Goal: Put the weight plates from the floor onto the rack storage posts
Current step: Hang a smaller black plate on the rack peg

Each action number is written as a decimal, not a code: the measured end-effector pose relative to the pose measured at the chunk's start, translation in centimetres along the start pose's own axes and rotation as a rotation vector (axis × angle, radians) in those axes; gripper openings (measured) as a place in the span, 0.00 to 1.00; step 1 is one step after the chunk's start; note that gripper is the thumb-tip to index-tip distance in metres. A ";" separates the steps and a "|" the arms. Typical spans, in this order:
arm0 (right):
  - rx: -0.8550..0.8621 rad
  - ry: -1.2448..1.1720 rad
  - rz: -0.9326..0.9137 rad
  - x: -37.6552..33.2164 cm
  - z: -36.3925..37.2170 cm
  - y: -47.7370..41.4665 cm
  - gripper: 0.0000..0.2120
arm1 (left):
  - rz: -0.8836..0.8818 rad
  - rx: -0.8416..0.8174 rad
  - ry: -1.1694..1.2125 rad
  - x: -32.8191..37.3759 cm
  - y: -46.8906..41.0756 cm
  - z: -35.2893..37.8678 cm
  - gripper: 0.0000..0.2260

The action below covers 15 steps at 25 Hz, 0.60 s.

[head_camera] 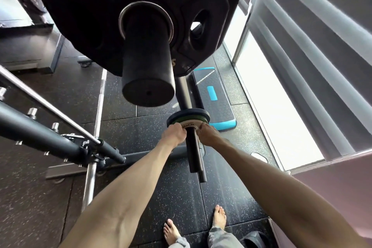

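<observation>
A small white weight plate [189, 126] sits on a lower black storage post [194, 153], against a green plate [193, 120] and a larger dark plate [188, 113] behind it. My left hand [174, 134] grips the white plate's left edge and my right hand [208, 135] grips its right edge. Close above, a big black plate [84, 16] marked 2.5KG hangs on an upper post [148, 74]. One more white plate [259, 156] lies on the floor at the right.
A barbell [94, 147] lies along the speckled rubber floor beside the rack's black frame [40, 135] at the left. A black and blue step platform [216, 98] sits behind the posts. A window with blinds [302, 56] fills the right. My bare feet [219, 217] stand below.
</observation>
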State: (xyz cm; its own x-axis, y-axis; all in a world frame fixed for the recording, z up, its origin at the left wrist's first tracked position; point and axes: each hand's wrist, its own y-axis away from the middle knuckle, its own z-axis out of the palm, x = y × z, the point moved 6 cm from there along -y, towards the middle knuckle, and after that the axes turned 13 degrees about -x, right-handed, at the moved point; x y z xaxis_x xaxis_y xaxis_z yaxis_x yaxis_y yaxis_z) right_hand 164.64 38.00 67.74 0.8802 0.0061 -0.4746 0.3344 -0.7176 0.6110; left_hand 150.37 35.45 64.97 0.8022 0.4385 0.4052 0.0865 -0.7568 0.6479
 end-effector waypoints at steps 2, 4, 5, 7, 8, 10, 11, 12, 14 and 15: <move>0.068 0.015 0.002 -0.2 -0.7 1.5 0.13 | 0.033 0.038 -0.034 -0.2 1.0 -0.9 0.17; 0.116 0.030 -0.022 -1.0 -1.9 3.2 0.12 | 0.049 0.096 -0.007 -0.7 3.0 -2.7 0.15; 0.138 0.035 -0.056 -1.7 -2.8 3.9 0.12 | 0.054 0.151 0.008 -1.1 4.1 -4.2 0.15; 0.201 0.054 -0.109 -3.7 -5.3 5.4 0.13 | 0.040 0.276 0.043 -2.1 6.7 -7.9 0.14; 0.246 0.035 -0.120 -4.7 -6.7 6.0 0.13 | 0.030 0.334 0.063 -2.5 8.1 -9.8 0.14; 0.332 -0.025 -0.178 -7.0 -9.3 7.8 0.12 | 0.009 0.427 0.103 -3.3 10.7 -13.6 0.14; 0.365 -0.026 -0.223 -8.3 -10.6 9.3 0.12 | -0.006 0.470 0.134 -3.5 12.4 -15.5 0.14; 0.392 -0.011 -0.261 -9.5 -11.6 10.8 0.12 | -0.005 0.502 0.182 -3.7 13.7 -17.1 0.14; 0.446 0.030 -0.336 -11.5 -13.4 14.1 0.12 | 0.017 0.558 0.252 -3.3 16.8 -19.5 0.14; 0.464 0.049 -0.368 -12.4 -13.9 16.0 0.13 | 0.028 0.582 0.283 -2.8 18.6 -20.3 0.13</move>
State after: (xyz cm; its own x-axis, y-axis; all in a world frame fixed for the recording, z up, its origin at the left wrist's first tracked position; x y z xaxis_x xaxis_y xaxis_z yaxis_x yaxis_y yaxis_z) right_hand 163.77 36.19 92.20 0.7522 0.3367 -0.5665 0.4481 -0.8916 0.0650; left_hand 137.72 30.03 88.99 0.6287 0.4655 0.6230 0.4375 -0.8740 0.2115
